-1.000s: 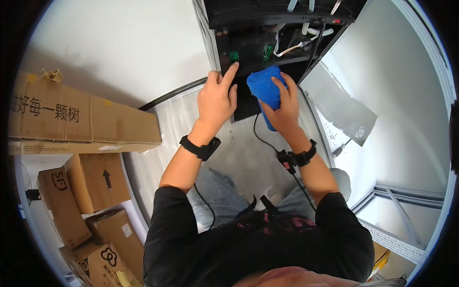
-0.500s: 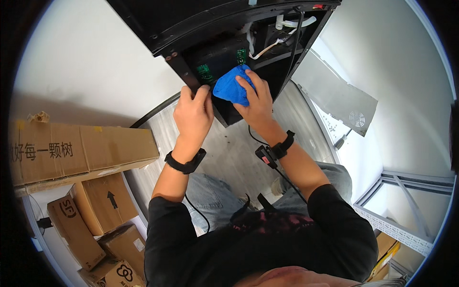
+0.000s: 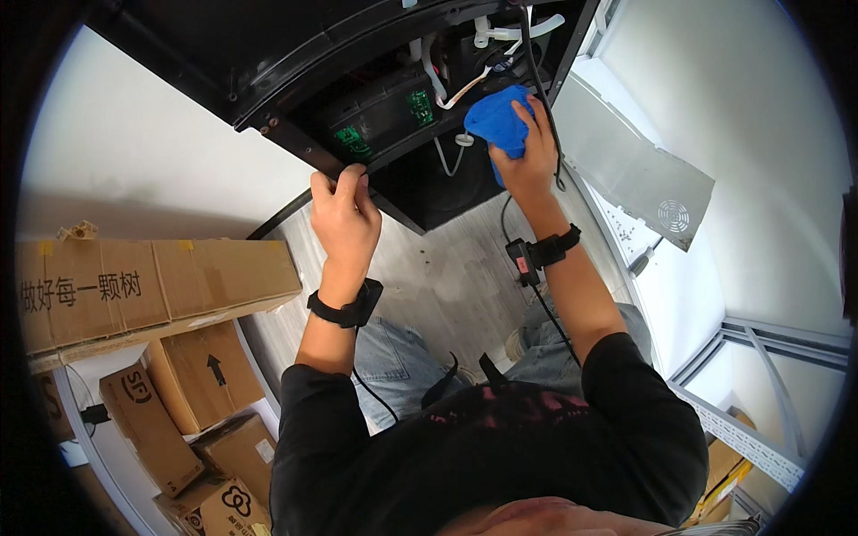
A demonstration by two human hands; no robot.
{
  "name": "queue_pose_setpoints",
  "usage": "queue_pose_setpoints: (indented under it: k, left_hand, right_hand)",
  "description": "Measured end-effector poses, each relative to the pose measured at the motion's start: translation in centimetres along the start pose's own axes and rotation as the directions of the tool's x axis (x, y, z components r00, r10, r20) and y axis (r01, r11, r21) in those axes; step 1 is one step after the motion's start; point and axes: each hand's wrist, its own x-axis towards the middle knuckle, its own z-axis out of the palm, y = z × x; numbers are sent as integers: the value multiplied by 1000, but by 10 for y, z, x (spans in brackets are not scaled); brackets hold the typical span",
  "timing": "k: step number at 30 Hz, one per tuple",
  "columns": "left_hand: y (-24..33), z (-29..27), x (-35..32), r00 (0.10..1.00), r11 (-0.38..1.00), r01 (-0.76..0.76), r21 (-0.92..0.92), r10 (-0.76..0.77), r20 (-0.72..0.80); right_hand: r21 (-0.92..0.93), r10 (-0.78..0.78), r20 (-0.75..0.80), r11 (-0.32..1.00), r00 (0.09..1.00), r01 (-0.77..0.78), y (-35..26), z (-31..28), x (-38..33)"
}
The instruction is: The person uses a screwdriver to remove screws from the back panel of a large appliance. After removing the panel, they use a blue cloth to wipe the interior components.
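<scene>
My right hand (image 3: 529, 165) grips a bunched blue cloth (image 3: 500, 121) against the right part of the open base of a black cabinet (image 3: 313, 116). My left hand (image 3: 344, 219) has its fingers curled onto the cabinet's lower left edge. Between the hands, two green patches like circuit boards (image 3: 420, 105) show on a dark panel inside. White hoses (image 3: 438, 79) and a black cable (image 3: 534, 80) run near the cloth. Below them a thin tube carries a small white disc (image 3: 464, 140). The cloth hides part of the interior behind it.
A grey metal panel (image 3: 639, 165) with a round vent leans on the right, with a screwdriver-like tool (image 3: 641, 261) nearby. Cardboard boxes (image 3: 161, 277) stack up at left. A metal shelf frame (image 3: 737, 429) stands lower right. Black leads trail from both wrist straps.
My right hand has moved the blue cloth right along the cabinet's base, uncovering the tube with the white disc. The cabinet appears farther left in view, with my left hand still at its edge.
</scene>
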Motion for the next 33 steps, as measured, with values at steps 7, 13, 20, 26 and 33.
queue_pose_setpoints:
  k: [7, 13, 20, 26, 33]
  left_hand:
    - [2, 1, -2, 999, 1000, 2, -18, -3, -36]
    - [1, 4, -4, 999, 999, 4, -37, -6, -48]
    - [0, 3, -3, 999, 999, -15, -31, 14, -38]
    - [-1, 5, -6, 999, 999, -13, -30, 11, -52]
    - [-3, 10, -7, 999, 1000, 6, -22, -7, -53]
  right_hand:
    - [-20, 73, -109, 997, 991, -76, 24, -13, 11]
    - [43, 121, -85, 992, 989, -118, 2, 2, -7]
    - [180, 21, 157, 982, 987, -50, -42, 15, -34]
    - [31, 228, -42, 974, 973, -226, 33, -4, -17]
    - [108, -14, -210, 994, 978, 37, -2, -4, -19]
